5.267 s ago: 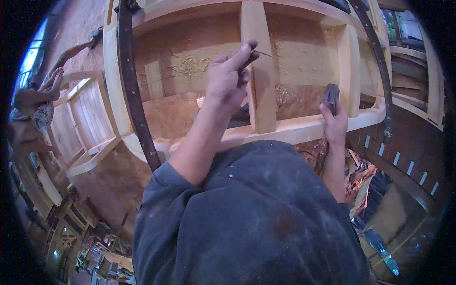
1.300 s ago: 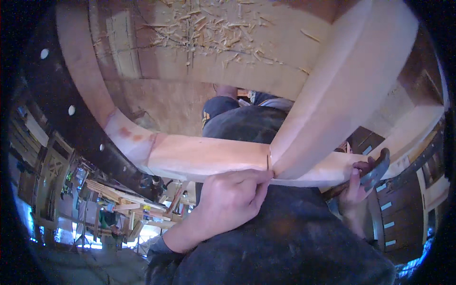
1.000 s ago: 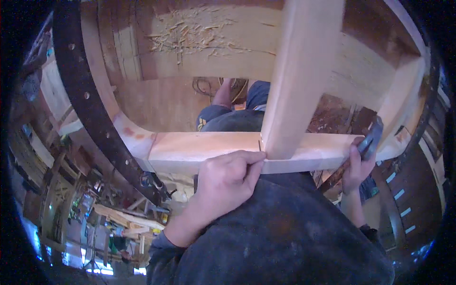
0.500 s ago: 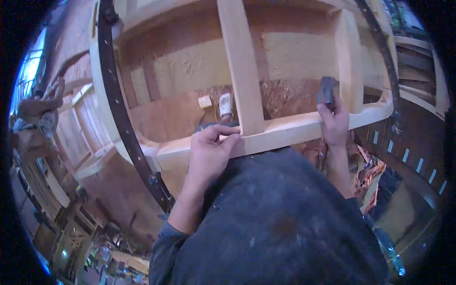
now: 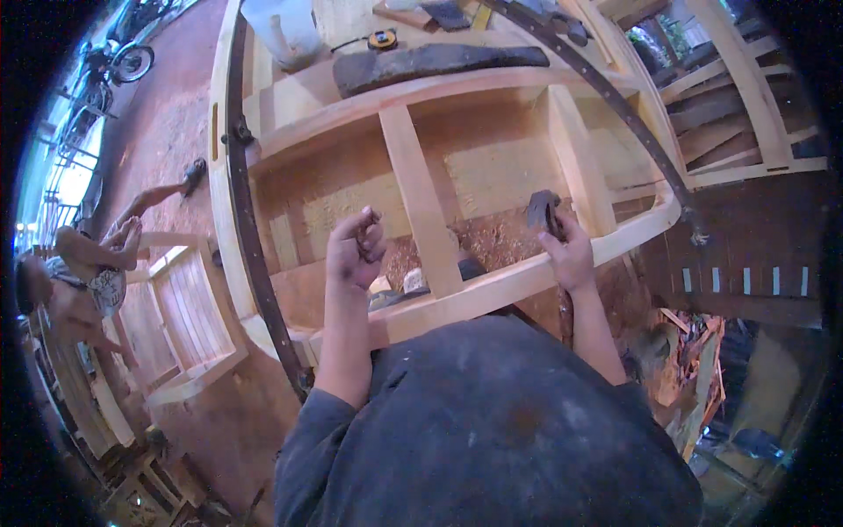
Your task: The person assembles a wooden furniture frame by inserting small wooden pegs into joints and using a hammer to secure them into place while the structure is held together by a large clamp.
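Fingers of your left hand (image 5: 354,255) are curled loosely into a half-closed fist, raised just above the pale wooden frame (image 5: 457,303) with its cross rails; a small item may be pinched between thumb and fingertips, but the view is too blurred to say. Your left hand hangs over the compartment left of the upright pale wooden slat (image 5: 421,206), not touching the wood.

Your right hand (image 5: 569,255) is wrapped closed around the handle of a dark metal-headed hammer (image 5: 543,211), head up, beside the near rail of the frame, right of the slat.

Wood shavings (image 5: 496,241) lie on the board inside the frame between your two hands. A dark metal band (image 5: 255,255) runs down the frame's left edge.

Farther up: a long dark flat slab (image 5: 439,61), a small yellow tape measure (image 5: 382,39), a white plastic bucket (image 5: 281,26).

Another person (image 5: 79,272) sits at far left, well apart, next to a smaller slatted wooden frame (image 5: 189,312).
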Available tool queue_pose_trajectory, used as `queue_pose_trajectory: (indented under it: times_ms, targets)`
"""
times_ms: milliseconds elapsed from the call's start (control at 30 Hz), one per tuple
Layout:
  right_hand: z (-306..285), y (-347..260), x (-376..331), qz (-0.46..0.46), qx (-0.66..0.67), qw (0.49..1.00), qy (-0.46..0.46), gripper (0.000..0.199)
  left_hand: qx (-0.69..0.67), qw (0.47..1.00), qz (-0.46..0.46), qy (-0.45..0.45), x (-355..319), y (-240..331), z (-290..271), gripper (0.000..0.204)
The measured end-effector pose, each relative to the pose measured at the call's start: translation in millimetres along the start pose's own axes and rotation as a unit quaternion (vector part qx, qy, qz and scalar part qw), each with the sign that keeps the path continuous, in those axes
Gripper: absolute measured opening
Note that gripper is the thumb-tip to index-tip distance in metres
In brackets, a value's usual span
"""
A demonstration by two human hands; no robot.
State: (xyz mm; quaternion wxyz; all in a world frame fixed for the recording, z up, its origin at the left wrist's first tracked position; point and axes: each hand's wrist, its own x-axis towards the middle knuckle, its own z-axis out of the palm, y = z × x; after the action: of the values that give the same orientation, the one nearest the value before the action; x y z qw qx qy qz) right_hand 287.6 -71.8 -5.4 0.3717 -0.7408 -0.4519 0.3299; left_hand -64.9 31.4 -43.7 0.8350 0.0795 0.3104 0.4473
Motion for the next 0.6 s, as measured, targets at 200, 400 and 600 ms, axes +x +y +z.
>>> queue_pose_trajectory:
  times_ms: [200, 400, 600]
  targets:
    - [4.3, -15.0, -4.4, -0.045, 0.036, 0.998, 0.005, 0.042, -0.053, 0.994, 0.032, 0.093, 7.9, 4.4, -3.2, 0.018]
    - [6.2, -14.8, -3.1, -0.01, 0.048, 0.999, -0.02, 0.034, -0.052, 0.992, 0.006, 0.113, 5.2, 4.4, -2.7, 0.02]
    - [12.6, -12.4, -5.3, -0.103, 0.115, 0.987, -0.044, 0.038, -0.014, 0.991, 0.006, 0.132, 3.1, -0.5, 2.9, 0.03]
